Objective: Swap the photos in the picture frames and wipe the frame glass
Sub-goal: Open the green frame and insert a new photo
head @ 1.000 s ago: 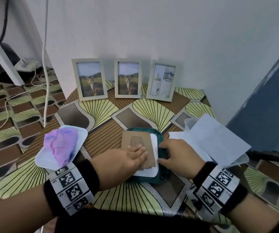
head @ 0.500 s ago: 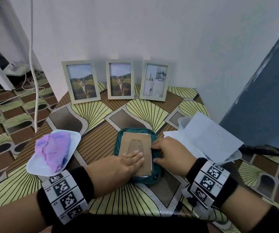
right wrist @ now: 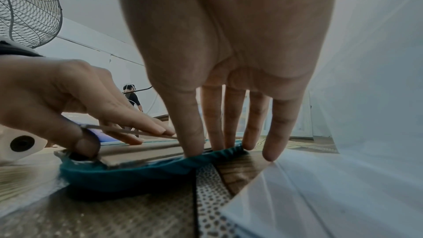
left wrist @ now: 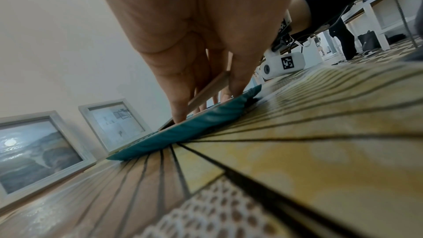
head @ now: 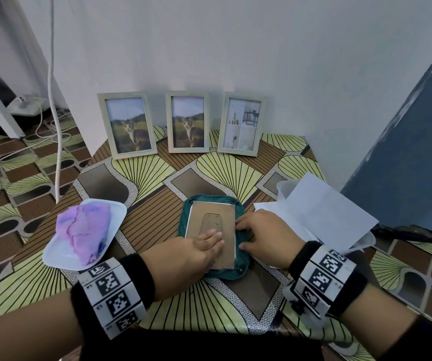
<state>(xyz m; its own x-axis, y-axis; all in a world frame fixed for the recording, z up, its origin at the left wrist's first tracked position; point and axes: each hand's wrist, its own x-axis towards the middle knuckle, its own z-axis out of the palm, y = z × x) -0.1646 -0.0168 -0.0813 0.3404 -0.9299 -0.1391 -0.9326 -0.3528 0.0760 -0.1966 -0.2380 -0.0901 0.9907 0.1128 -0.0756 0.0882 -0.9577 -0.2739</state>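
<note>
table [head: 235,303]: patterned top, carries everything we see.
standing frames [head: 187,123]: three upright at the wall, well beyond both hands; two show a cat, one a pale interior.
paper sheets [head: 324,217]: white, just right of the right hand, in a clear tray.
plate [head: 115,217]: white, left of the left hand, with a purple cloth [head: 84,230] on it.
teal cloth [head: 241,267]: flat under both hands, padding the work.
backing board [head: 212,230]: brown, with stand flap, lying back-up on the teal cloth; a white edge shows around it.
left hand [head: 188,252]: fingers straight, flat on the board's near end; the thumb tucks under its raised edge in the wrist view, we think.
right hand [head: 264,238]: fingers spread, tips down at the board's right edge and the cloth.
step: we judge it the photo swap, backing being seated.
next: needs even pressure and closed tabs; tabs not visible.
</note>
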